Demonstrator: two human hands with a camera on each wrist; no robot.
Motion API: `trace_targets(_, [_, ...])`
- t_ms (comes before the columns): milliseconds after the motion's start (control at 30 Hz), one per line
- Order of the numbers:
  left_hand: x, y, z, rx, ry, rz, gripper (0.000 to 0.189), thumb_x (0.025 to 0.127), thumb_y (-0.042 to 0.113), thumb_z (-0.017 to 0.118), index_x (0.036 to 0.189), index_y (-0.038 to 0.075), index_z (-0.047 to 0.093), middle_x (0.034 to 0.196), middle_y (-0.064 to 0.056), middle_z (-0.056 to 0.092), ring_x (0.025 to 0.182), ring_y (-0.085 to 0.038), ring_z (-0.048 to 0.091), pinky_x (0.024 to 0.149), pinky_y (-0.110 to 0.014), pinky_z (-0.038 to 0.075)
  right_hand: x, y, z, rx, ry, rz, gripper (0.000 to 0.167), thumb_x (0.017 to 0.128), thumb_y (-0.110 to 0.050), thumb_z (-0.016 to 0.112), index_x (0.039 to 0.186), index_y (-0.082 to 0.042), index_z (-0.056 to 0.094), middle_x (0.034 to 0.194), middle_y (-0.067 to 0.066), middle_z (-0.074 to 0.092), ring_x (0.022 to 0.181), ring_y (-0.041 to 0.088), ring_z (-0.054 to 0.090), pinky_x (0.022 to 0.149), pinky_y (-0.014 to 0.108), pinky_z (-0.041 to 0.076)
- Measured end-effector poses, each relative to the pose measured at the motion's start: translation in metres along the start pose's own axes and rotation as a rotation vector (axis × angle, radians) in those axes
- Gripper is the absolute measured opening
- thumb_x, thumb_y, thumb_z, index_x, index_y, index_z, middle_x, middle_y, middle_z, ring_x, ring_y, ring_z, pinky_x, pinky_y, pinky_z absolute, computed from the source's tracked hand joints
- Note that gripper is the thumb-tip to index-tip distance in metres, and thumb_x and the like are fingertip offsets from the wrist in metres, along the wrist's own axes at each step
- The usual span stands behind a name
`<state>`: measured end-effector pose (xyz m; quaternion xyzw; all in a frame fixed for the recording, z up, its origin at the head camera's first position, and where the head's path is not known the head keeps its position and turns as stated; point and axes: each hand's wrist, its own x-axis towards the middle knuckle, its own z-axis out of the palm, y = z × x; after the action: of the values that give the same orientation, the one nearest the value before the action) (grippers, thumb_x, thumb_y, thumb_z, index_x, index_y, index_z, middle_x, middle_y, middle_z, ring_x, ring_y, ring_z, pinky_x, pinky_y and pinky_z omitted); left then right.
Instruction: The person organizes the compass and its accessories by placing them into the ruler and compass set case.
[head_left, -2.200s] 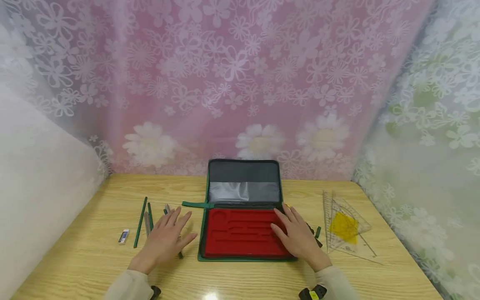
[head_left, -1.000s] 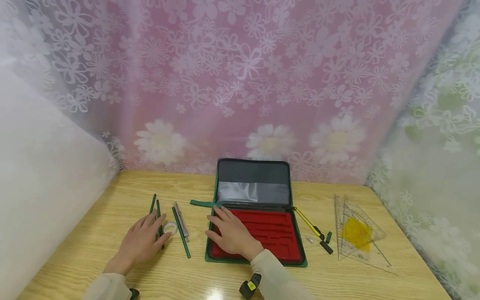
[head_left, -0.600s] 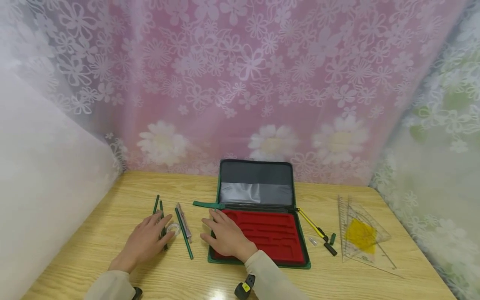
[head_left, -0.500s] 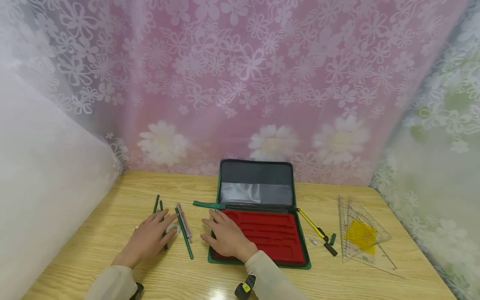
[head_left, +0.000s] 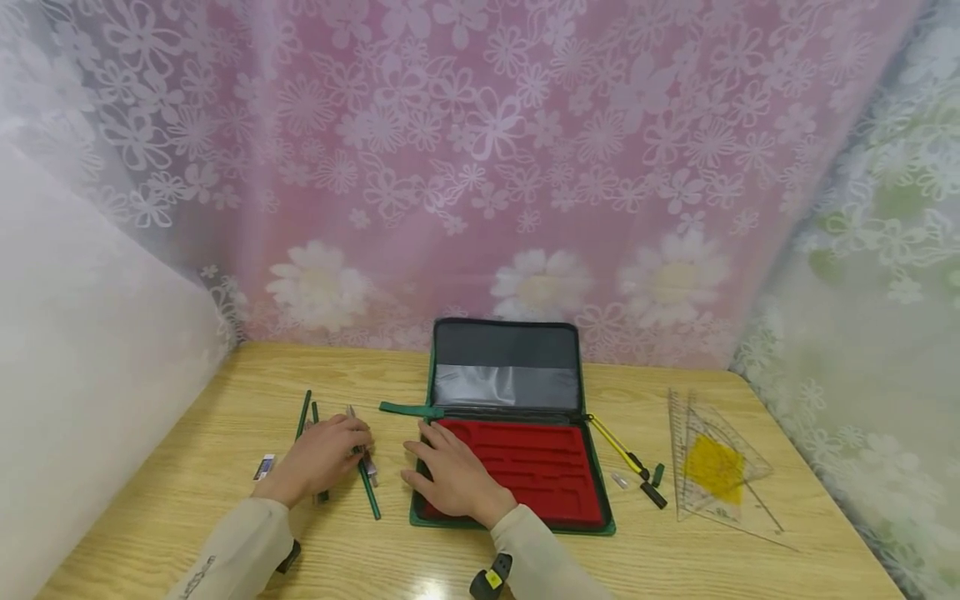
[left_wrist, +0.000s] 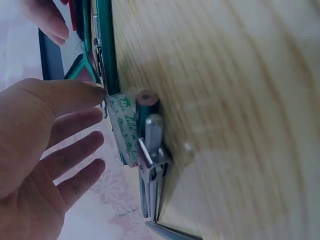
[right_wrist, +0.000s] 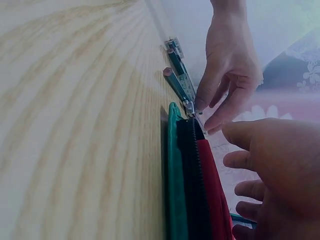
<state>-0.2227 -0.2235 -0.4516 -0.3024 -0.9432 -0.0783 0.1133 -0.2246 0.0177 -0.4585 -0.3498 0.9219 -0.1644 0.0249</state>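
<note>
Case (head_left: 540, 450) is lying open, its red tray facing up. Compass (head_left: 372, 473) and pencil (head_left: 370, 493) are lying close together just left of the case, and the left hand (head_left: 322, 454) is hovering over them — thumb and fingers pointing down. Whether its fingertips are pinching the compass or merely hanging beside it, I cannot tell. The right hand (head_left: 453, 475) is spreading its fingers over the case's left edge, holding nothing.

The compass is looking metallic: probably light, stiff and slick, with legs that could be swinging at the hinge and a point that could be pricking skin. Gripping the hinged head, clear of the legs, should be working best. The pencil is probably weighing little and could be rolling if nudged — pinching mid-shaft should be keeping it level. Tape (left_wrist: 122, 112) is sitting farther left of the case, smooth-walled; its rim should be offering the surest hold.
</note>
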Motion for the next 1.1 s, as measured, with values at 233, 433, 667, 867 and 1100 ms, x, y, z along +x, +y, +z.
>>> trace_targets(233, [0.006,-0.004,-0.001,-0.048,-0.085,-0.004,0.01,0.084,0.008,0.072,0.089,0.017,0.072,0.1,0.0,0.064,0.09,-0.021,0.061,0.074,-0.037,0.052,-0.004,0.0,0.001,0.035,-0.006,-0.001,0.049,0.099,-0.043,0.047,0.14,-0.017,0.049,0.153,0.01,0.027,0.14,0.027,0.023,0.11,0.043,0.026])
trace_targets(433, [0.011,-0.005,-0.003,-0.082,-0.142,-0.021,0.008,0.084,0.014,0.073,0.09,0.019,0.072,0.102,0.002,0.062,0.088,-0.018,0.062,0.073,-0.036,0.052,-0.008,-0.003,-0.004,0.071,0.008,-0.019,0.048,0.1,-0.042,0.046,0.141,-0.017,0.048,0.154,0.011,0.026,0.141,0.027,0.022,0.11,0.045,0.026])
trace_targets(667, [0.016,-0.006,0.001,-0.083,-0.079,0.01,0.014,0.085,0.005,0.07,0.089,0.018,0.071,0.094,0.005,0.061,0.082,-0.014,0.058,0.071,-0.033,0.051,-0.012,-0.001,-0.005,0.101,0.023,-0.012,0.047,0.1,-0.04,0.047,0.14,-0.016,0.05,0.154,0.01,0.025,0.141,0.029,0.021,0.109,0.049,0.026])
trace_targets(867, [0.024,-0.01,0.004,0.103,-0.068,0.072,0.015,0.079,0.007,0.077,0.081,0.019,0.069,0.083,0.005,0.059,0.082,-0.017,0.054,0.074,-0.037,0.05,-0.018,0.003,-0.005,0.12,0.028,-0.01,0.047,0.1,-0.041,0.047,0.14,-0.015,0.05,0.154,0.011,0.026,0.14,0.03,0.021,0.109,0.051,0.025])
trace_targets(1100, [0.038,-0.02,0.001,0.217,-0.124,0.184,0.018,0.078,0.007,0.078,0.08,0.019,0.066,0.079,0.006,0.053,0.073,-0.014,0.054,0.07,-0.036,0.049,-0.025,0.011,-0.005,0.15,0.022,0.004,0.049,0.1,-0.042,0.046,0.141,-0.015,0.049,0.155,0.01,0.024,0.141,0.029,0.019,0.11,0.051,0.023])
